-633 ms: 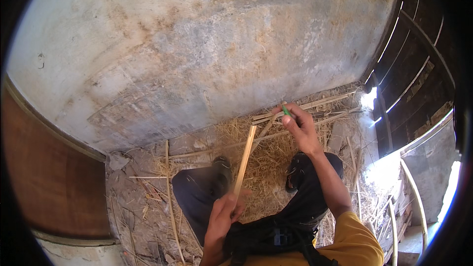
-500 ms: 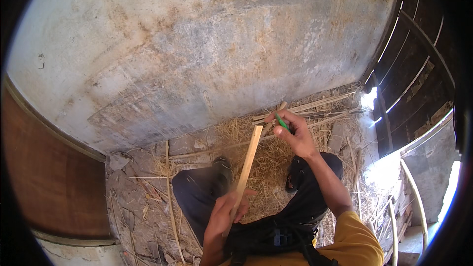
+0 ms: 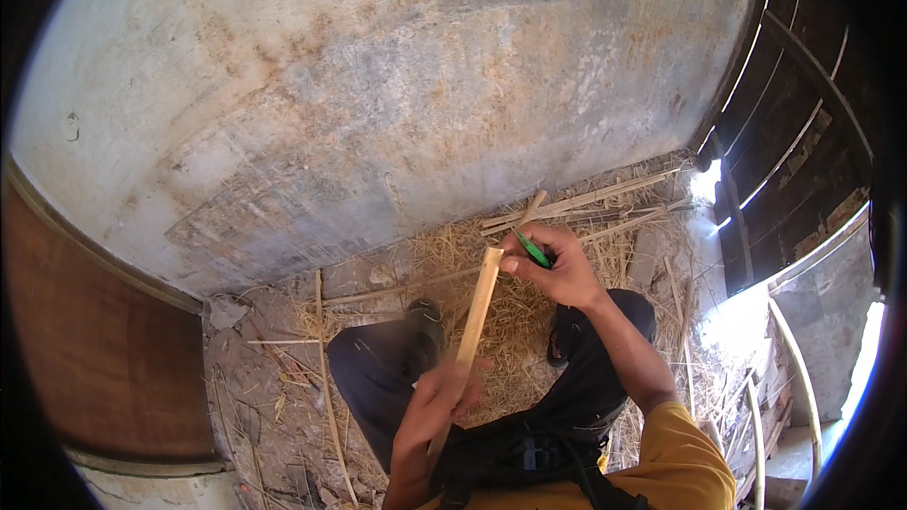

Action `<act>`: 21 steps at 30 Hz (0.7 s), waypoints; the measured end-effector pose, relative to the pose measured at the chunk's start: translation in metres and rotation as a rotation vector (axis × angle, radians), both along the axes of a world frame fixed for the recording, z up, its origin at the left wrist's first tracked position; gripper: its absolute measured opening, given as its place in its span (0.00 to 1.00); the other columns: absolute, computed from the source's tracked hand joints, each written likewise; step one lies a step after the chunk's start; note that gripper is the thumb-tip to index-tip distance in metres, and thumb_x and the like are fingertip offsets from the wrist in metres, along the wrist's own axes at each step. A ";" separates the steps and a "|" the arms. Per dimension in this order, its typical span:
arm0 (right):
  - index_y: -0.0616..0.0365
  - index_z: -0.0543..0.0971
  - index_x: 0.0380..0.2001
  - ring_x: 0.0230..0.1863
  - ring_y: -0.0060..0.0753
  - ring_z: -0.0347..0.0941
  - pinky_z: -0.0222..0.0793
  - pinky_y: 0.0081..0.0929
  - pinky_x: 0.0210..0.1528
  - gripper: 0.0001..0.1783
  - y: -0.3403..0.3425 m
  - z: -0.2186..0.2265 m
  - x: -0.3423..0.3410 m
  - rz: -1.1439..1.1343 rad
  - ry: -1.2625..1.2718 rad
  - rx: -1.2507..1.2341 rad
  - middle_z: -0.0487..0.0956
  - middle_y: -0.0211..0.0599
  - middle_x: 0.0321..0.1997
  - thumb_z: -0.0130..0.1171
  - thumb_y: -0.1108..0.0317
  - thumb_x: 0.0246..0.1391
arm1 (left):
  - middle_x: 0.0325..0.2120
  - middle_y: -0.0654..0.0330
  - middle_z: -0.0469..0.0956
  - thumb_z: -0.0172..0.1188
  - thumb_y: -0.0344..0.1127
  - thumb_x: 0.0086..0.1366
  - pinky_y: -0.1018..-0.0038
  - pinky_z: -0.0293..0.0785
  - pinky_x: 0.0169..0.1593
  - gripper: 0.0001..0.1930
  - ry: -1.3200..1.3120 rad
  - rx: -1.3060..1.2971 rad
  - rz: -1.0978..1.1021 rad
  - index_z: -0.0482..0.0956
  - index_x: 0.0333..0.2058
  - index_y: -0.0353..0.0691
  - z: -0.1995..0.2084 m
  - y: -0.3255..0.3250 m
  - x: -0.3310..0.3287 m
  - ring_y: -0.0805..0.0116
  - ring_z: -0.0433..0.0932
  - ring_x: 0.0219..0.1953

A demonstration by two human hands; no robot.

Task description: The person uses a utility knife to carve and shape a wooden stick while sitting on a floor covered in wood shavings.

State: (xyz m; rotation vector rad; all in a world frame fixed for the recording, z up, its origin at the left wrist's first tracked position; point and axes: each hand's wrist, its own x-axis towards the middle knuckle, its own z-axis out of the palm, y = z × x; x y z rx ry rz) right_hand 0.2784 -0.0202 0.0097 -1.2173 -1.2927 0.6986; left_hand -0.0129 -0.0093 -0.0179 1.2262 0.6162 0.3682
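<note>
A pale flat bamboo strip (image 3: 480, 310) slants up from my lap, its top end level with my right hand. Around its lower part my left hand (image 3: 438, 391) is closed, a little blurred. My right hand (image 3: 559, 269) is at the strip's top end, fingertips against or very near it; I cannot tell if they touch. It grips a slim green tool (image 3: 532, 248) with a narrow end pointing up and left; its exact kind is not clear. My bent legs (image 3: 373, 359) are on both sides of the strip.
Straw and shavings (image 3: 510, 321) cover the floor between my feet. Several split lengths (image 3: 605, 195) lie along the stained wall (image 3: 406, 113). A brown panel (image 3: 104, 331) stands at left, dark slatted boards (image 3: 794, 132) at right. Curved poles (image 3: 798, 368) lean at lower right.
My right hand has moved left and slightly down, bringing the green tool from beside the strip to its top end. The left hand still holds the strip in nearly the same place.
</note>
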 end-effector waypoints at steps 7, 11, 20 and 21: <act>0.59 0.83 0.49 0.26 0.32 0.75 0.70 0.30 0.32 0.17 0.001 -0.002 0.000 -0.052 -0.275 0.165 0.76 0.36 0.26 0.71 0.59 0.64 | 0.20 0.70 0.66 0.42 0.41 0.86 0.80 0.57 0.24 0.20 -0.009 0.002 0.117 0.78 0.54 0.30 0.013 0.001 0.005 0.83 0.59 0.18; 0.56 0.83 0.47 0.26 0.41 0.79 0.73 0.35 0.31 0.17 0.000 -0.005 -0.009 -0.012 -0.466 0.174 0.81 0.39 0.28 0.73 0.58 0.62 | 0.18 0.71 0.64 0.42 0.41 0.86 0.80 0.57 0.24 0.20 -0.022 0.049 0.148 0.78 0.53 0.31 0.019 0.003 0.006 0.83 0.59 0.18; 0.52 0.84 0.47 0.30 0.43 0.83 0.77 0.37 0.29 0.16 0.007 -0.013 -0.017 0.082 -0.587 0.327 0.84 0.36 0.36 0.73 0.57 0.60 | 0.18 0.68 0.67 0.42 0.44 0.86 0.79 0.59 0.22 0.21 -0.021 0.149 0.210 0.78 0.50 0.31 0.023 0.013 0.012 0.82 0.62 0.17; 0.52 0.84 0.47 0.30 0.43 0.83 0.77 0.38 0.29 0.16 0.006 -0.014 -0.017 0.079 -0.628 0.306 0.84 0.36 0.36 0.72 0.57 0.60 | 0.19 0.66 0.69 0.41 0.46 0.86 0.79 0.61 0.22 0.23 -0.028 0.163 0.201 0.78 0.49 0.31 0.022 0.014 0.012 0.80 0.64 0.17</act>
